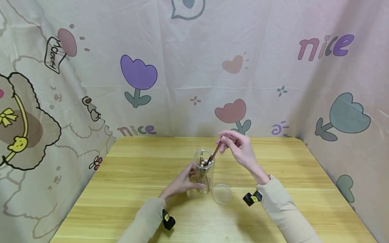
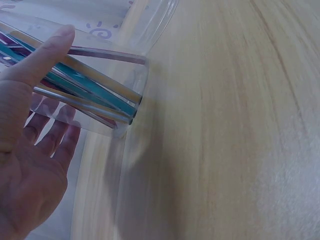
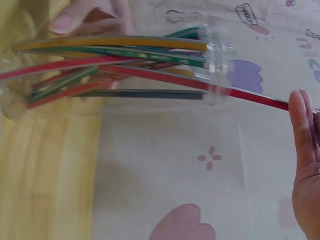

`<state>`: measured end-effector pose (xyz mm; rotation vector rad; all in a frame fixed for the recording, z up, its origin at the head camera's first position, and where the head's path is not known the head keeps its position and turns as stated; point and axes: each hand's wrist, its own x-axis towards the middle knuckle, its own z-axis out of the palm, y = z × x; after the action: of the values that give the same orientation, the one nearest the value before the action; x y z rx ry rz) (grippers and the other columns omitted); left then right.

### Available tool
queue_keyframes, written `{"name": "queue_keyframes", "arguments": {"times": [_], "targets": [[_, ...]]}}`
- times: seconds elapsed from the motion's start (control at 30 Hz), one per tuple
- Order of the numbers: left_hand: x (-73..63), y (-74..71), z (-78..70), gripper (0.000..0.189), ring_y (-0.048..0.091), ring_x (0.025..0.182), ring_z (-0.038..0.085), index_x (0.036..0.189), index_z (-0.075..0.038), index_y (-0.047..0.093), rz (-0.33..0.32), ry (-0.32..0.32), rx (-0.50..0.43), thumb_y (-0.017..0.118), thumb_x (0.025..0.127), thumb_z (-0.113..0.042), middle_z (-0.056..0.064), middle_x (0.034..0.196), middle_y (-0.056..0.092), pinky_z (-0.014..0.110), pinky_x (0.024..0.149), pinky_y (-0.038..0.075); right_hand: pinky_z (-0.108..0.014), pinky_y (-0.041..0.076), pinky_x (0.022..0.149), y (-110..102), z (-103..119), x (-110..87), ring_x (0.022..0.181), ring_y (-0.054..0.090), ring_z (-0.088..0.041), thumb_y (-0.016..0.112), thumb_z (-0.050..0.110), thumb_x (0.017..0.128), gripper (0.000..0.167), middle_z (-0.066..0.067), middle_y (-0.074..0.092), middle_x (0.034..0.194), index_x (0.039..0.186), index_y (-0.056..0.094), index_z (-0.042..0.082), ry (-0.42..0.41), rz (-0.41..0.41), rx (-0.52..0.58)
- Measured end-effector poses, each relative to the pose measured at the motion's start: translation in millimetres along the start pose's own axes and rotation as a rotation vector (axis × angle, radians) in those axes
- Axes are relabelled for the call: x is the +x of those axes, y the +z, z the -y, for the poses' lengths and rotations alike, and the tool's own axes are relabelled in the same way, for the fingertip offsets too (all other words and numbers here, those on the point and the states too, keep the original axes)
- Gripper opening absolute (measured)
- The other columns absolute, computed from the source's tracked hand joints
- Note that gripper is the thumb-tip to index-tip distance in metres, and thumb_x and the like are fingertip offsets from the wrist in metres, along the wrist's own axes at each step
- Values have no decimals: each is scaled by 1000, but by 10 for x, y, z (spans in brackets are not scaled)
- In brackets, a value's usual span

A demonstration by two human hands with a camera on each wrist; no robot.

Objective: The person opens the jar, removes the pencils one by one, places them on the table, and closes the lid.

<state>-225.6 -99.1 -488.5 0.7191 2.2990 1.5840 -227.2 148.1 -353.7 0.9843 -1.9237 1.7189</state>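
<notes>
Left hand [image 1: 182, 182] gripping the jar [image 1: 211, 178], right hand [image 1: 242, 151] above it pinching a pencil [image 1: 216, 150] partly inside, the step looks like taking out or putting in, next calling for a steady slide along the pencil's slant

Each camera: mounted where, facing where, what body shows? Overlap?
Head: worn on the head, facing forward and down at the table; left hand, right hand, both sleeves show.
Left wrist: worn there, facing the clear jar and pencils inside; only the left hand shows.
Right wrist: worn there, facing the jar and red pencil; parts of both hands show.
Wrist views share jar, pencils, left hand.
</notes>
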Motion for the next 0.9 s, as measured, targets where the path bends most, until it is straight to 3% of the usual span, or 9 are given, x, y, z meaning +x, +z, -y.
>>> {"name": "queue_keyframes", "arguments": {"times": [0.1, 0.23, 0.33, 0.63, 0.9], "targets": [[-1, -2, -6, 96, 48, 139, 41, 154, -21, 33, 0, 1, 7, 88, 75, -25, 13, 151, 51, 62, 116, 38, -27, 61, 57, -44, 48, 31, 63, 69, -7, 54, -14, 95, 20, -34, 68, 87, 112, 64, -15, -22, -2, -16], [-6, -2, -2, 93, 49, 138, 40, 152, -21, 36, -2, -4, 14, 88, 75, -26, 13, 148, 53, 62, 116, 38, -25, 60, 56, -107, 102, 62, 64, 70, -6, 54, -17, 93, 20, -6, 77, 89, 111, 64, -16, -43, -4, -39], [-7, -2, 3, 91, 49, 138, 41, 150, -21, 37, -3, -2, 12, 88, 75, -25, 14, 148, 53, 62, 116, 38, -21, 59, 57, -161, 146, 87, 66, 70, -6, 54, -19, 92, 21, 17, 74, 93, 110, 64, -16, -48, 8, -54], [-7, -8, -3, 89, 49, 138, 40, 149, -19, 39, -9, -11, 22, 88, 75, -25, 13, 148, 53, 61, 117, 39, -21, 62, 66, -343, 242, 119, 72, 71, -4, 54, -16, 94, 24, 13, 75, 94, 117, 60, -17, 50, 39, -22], [-13, -3, -20, 89, 49, 138, 40, 149, -21, 39, -11, -5, 28, 88, 75, -26, 13, 150, 51, 61, 117, 38, -24, 63, 68, -519, 233, 105, 74, 74, -8, 61, -14, 91, 31, 4, 78, 94, 118, 67, -1, 106, 20, 55]]}}
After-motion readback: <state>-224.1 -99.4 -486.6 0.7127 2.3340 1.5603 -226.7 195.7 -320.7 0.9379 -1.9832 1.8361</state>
